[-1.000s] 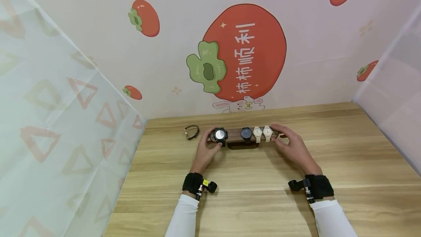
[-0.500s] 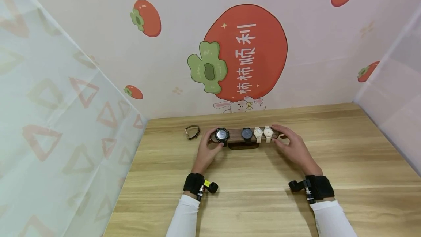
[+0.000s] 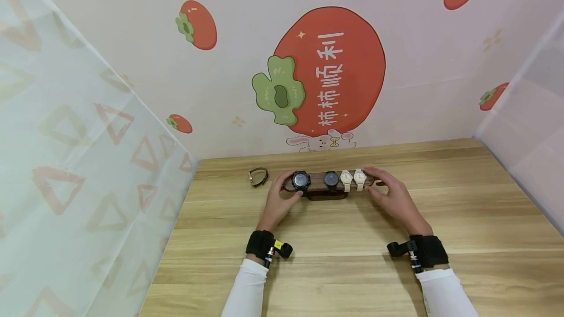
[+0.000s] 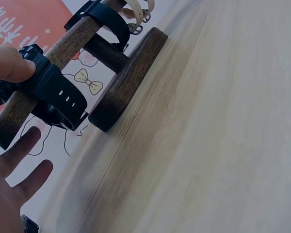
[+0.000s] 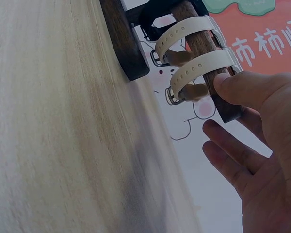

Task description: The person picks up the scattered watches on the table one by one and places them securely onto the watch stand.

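Observation:
A dark wooden watch stand (image 3: 316, 180), a bar on a base (image 4: 131, 80), bears several watches. My left hand (image 3: 276, 205) pinches a chunky black watch (image 3: 301, 180) near the bar's left end, thumb on its strap in the left wrist view and the lower fingers spread. At the other end, my right hand (image 3: 393, 200) grips the bar between thumb and fingers, as the right wrist view also shows. Beside that thumb sit two cream watches (image 3: 353, 178) with buckled straps (image 5: 203, 63). Left of them is a dark-faced black watch (image 3: 331, 179).
A thin dark-strapped watch with a gold-toned case (image 3: 251, 178) lies on the wooden table (image 3: 335, 268), left of the stand. Behind the table rises a wall sheet (image 3: 423, 53) printed with persimmons and a rabbit. Pale side sheets (image 3: 88, 160) enclose the table.
The chunky black watch has shifted slightly right along the bar, the left hand moving with it. My right hand keeps its grip at the right end.

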Tool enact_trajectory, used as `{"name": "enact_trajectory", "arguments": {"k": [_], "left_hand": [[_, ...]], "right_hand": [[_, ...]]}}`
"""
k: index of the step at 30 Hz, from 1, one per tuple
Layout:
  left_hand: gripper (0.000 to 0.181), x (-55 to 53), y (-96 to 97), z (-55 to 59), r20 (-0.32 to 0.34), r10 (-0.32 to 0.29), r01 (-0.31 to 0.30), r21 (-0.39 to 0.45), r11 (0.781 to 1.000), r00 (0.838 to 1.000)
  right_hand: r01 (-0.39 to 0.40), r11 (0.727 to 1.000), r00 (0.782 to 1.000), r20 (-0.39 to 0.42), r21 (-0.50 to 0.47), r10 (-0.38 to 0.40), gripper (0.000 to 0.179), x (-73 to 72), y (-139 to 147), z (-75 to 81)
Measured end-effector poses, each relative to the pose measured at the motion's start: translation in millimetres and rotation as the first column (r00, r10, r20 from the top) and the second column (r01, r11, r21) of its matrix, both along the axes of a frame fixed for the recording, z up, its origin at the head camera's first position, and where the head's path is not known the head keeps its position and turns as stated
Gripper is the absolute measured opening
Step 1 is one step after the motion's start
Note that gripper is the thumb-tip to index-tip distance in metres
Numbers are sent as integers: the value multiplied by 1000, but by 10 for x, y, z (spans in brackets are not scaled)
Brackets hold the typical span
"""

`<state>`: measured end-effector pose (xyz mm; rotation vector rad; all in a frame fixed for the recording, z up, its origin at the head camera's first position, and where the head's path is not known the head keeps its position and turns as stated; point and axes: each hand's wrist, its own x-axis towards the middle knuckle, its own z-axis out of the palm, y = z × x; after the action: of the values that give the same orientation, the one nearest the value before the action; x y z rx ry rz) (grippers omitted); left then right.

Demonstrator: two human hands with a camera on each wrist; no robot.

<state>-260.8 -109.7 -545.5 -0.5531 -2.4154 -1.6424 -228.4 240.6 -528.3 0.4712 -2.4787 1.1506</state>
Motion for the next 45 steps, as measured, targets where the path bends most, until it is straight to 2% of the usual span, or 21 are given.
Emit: {"name": "enact_trajectory", "arguments": {"k": [8, 17, 21, 29, 36, 45], "left_hand": [[64, -33, 37, 33, -13, -7, 6, -77, 997, 1000], [64, -49, 72, 62, -111, -3, -18, -183, 983, 994], [65, -68, 87, 68, -134, -9, -22, -229, 973, 991], [65, -75, 135, 109, -141, -14, -25, -268, 963, 990], [64, -58, 187, 148, -163, 10, -59, -304, 951, 987], [65, -26, 225, 163, -174, 30, -82, -304, 949, 984]], "right_hand": [[5, 1000, 1000, 18, 1, -5, 53, -3, 0, -5], [-4, 1000, 1000, 26, -14, 5, 56, -18, -1, -13], [-3, 1000, 1000, 23, -13, 4, 56, -21, 0, -10], [-1, 1000, 1000, 15, -3, 1, 55, -24, 6, -12], [-2, 1000, 1000, 19, -7, 2, 53, -23, 3, -8], [-1, 1000, 1000, 9, 3, 1, 56, -16, 2, -24]]}}
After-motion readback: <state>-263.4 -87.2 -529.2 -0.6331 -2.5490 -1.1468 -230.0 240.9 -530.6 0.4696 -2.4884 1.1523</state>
